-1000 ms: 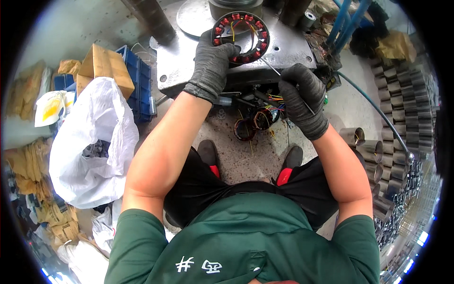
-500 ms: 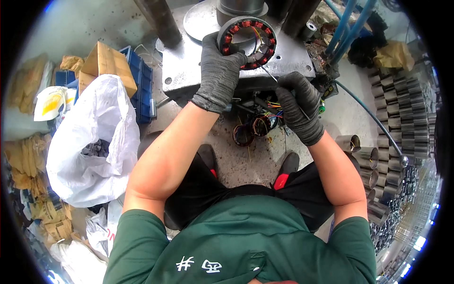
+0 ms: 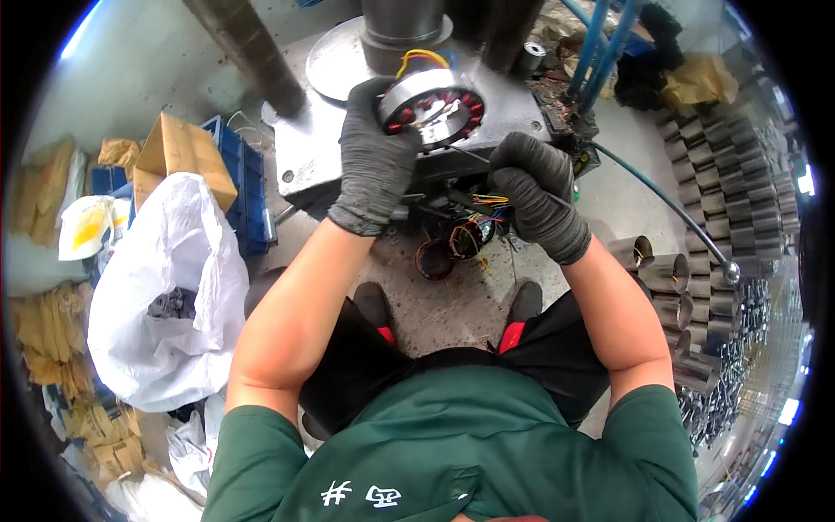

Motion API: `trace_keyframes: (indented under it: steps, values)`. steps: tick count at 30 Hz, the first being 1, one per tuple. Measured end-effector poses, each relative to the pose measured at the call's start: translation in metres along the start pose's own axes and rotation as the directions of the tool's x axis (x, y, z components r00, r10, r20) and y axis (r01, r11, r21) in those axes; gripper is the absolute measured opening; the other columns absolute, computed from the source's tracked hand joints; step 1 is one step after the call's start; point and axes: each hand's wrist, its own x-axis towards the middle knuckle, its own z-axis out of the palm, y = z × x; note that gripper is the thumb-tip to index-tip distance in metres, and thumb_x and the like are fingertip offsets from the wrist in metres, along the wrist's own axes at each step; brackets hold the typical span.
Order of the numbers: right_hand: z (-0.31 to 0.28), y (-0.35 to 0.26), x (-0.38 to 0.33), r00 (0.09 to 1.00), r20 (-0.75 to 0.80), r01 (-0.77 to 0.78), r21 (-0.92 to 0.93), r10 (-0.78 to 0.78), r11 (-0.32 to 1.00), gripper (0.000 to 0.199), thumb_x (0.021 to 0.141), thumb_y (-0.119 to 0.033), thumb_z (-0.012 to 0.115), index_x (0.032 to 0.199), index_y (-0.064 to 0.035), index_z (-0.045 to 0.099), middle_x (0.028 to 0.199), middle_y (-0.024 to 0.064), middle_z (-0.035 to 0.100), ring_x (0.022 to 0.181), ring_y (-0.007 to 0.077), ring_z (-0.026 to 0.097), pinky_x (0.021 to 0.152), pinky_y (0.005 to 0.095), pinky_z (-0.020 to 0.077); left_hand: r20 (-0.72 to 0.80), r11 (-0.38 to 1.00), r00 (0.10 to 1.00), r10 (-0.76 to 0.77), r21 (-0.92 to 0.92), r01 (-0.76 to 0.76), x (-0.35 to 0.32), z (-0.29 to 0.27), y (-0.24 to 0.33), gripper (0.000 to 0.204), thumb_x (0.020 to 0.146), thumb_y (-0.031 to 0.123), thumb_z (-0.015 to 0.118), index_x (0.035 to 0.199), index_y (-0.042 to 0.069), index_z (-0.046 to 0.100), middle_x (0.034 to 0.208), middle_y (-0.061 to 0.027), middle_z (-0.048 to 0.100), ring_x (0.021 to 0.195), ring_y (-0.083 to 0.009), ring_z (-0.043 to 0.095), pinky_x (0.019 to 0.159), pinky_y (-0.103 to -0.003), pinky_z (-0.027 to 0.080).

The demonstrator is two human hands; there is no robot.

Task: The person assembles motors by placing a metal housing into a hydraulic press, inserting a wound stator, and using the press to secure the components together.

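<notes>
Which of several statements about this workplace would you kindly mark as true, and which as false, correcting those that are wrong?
1. The left hand holds a ring-shaped part with red windings. True.
2. The left hand is bare. False: it wears a dark glove.
3. The right hand holds a thin rod pointing toward the ring-shaped part. True.
4. No yellow wires show at the ring-shaped part. False: yellow wires stick out at its top.
5. A white sack is near a blue crate. True.
6. The white sack is on the person's right. False: it is on the left; metal cylinders are on the right.
</notes>
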Motion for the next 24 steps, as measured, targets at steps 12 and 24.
trace_keyframes:
  steps: [12, 24]
  values:
    - [-0.104, 0.115, 0.031, 0.689, -0.381, -0.387, 0.525, 0.616, 0.758, 0.026, 0.098, -0.022, 0.062, 0.111, -0.0013, 0.071, 0.09, 0.0053, 0.072, 0.075, 0.0141, 0.063, 0.072, 0.0283, 0.0518, 0.249, 0.722, 0.776, 0.579, 0.287, -0.63, 0.001, -0.016, 0.014, 0.039, 0.067, -0.003, 0.075, 0.102, 0.009, 0.063, 0.096, -0.0103, 0.061, 0.087, -0.0306, 0.065, 0.076, -0.037, 0.054]
    - [-0.054, 0.16, 0.049, 0.952, -0.253, -0.034, -0.645, -0.172, 0.763, 0.022, 0.094, -0.017, 0.065, 0.114, -0.0086, 0.071, 0.106, 0.0178, 0.071, 0.099, 0.0362, 0.067, 0.089, 0.0449, 0.054, 0.01, 0.923, 0.933, -0.36, -0.142, 0.358, 0.009, -0.012, -0.038, 0.035, 0.077, 0.0, 0.066, 0.111, -0.004, 0.063, 0.091, -0.0144, 0.07, 0.08, -0.021, 0.065, 0.077, -0.033, 0.055]
